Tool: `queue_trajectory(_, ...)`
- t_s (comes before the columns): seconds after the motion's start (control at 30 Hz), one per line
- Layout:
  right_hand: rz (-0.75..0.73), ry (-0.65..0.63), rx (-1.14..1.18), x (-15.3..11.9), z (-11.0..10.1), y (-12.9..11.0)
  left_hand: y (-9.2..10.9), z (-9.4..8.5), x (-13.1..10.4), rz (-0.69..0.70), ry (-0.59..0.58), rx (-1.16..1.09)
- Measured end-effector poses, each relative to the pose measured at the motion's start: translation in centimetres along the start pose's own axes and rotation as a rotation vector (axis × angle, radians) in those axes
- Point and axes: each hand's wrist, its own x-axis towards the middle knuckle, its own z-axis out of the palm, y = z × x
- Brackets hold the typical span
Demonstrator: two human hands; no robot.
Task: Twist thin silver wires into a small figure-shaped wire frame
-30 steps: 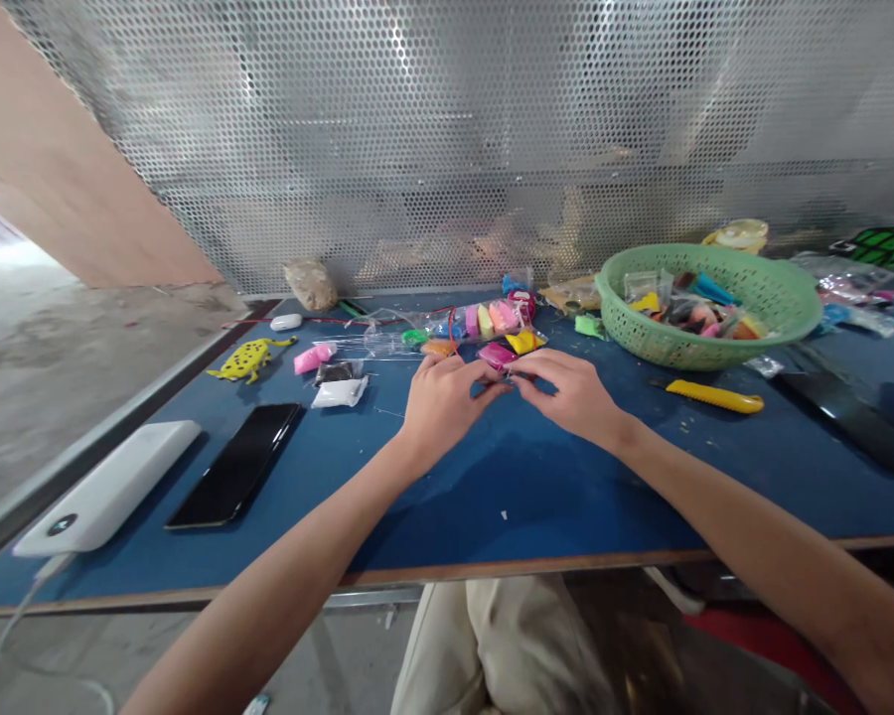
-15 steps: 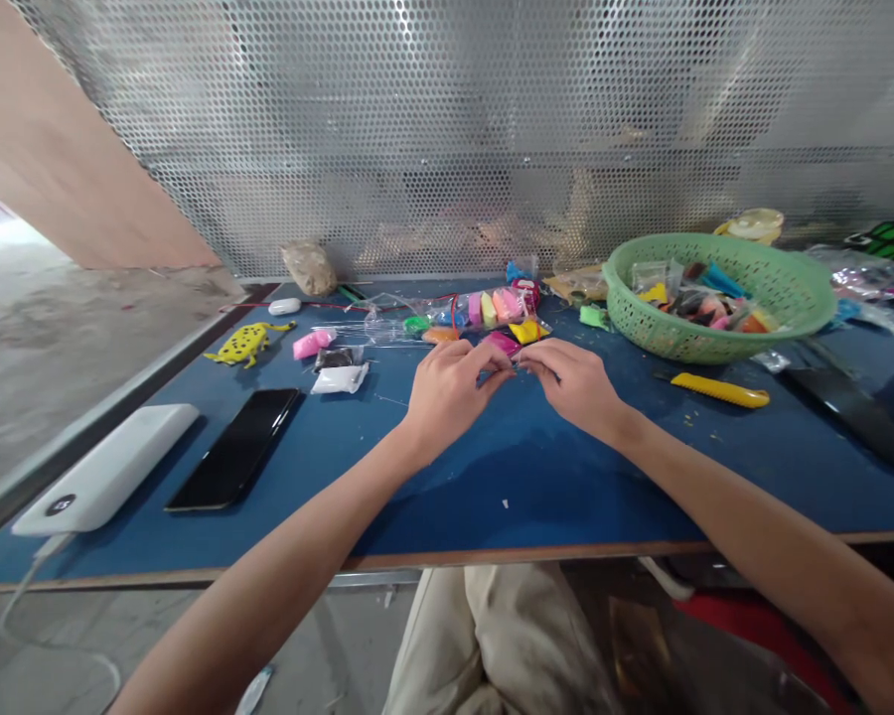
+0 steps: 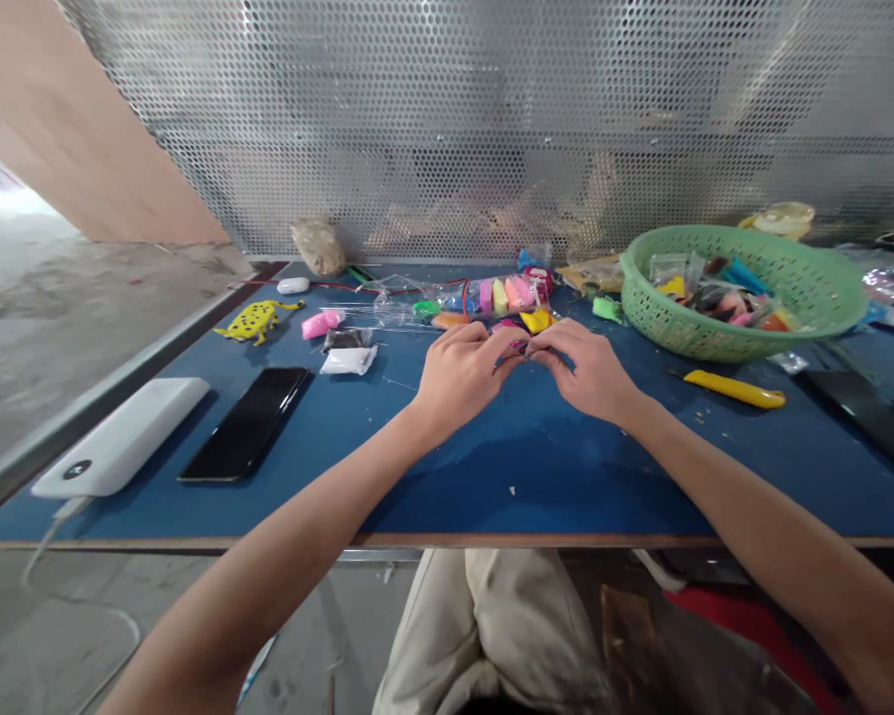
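Observation:
Over the blue table, my left hand (image 3: 462,372) and my right hand (image 3: 585,372) meet fingertip to fingertip, both closed in a pinch. Between them shows a bit of a small magenta packet (image 3: 520,347), mostly covered by the fingers. Just beyond the fingertips lies a yellow packet (image 3: 536,320). An orange packet (image 3: 451,321) is behind my left hand. Further back, a clear bag of coloured clay pieces (image 3: 501,294) lies along the table. Left of my hands are pink (image 3: 322,324), black (image 3: 347,340) and white (image 3: 349,360) packets.
A green basket (image 3: 641,308) of packets stands at the right, with a yellow cutter (image 3: 737,388) in front. At the left are a yellow toy with dark spots (image 3: 255,322), a black phone (image 3: 245,425) and a white power bank (image 3: 126,437). Perforated metal (image 3: 447,119) rises behind.
The view has shifted slightly, so the table sits a little higher and further right. My fingertips have drawn closer together and still pinch.

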Motion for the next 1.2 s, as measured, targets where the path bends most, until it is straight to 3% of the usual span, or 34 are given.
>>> queue_trajectory(0.13, 0.13, -0.049, 0.084, 0.1, -0.4, 0.0, -0.3, 0.0, 0.3, -0.005, -0.016, -0.005)
queue_trajectory(0.3, 0.239, -0.032, 0.173, 0.0, -0.2, -0.1, -1.1, 0.1, 0.6, -0.096, -0.116, -0.224)
queue_trajectory(0.6, 0.035, 0.078, -0.08, -0.5, 0.1, -0.5, -0.6, 0.2, 0.6, -0.093, -0.088, -0.305)
queue_trajectory(1.03, -0.175, 0.121, -0.162, -0.4, -0.3, 0.2, -0.5, 0.2, 0.6, -0.074, -0.055, -0.303)
queue_trajectory(1.2, -0.167, 0.12, -0.153, -0.4, -0.2, 0.3, -0.5, 0.2, 0.6, -0.062, -0.074, -0.3)
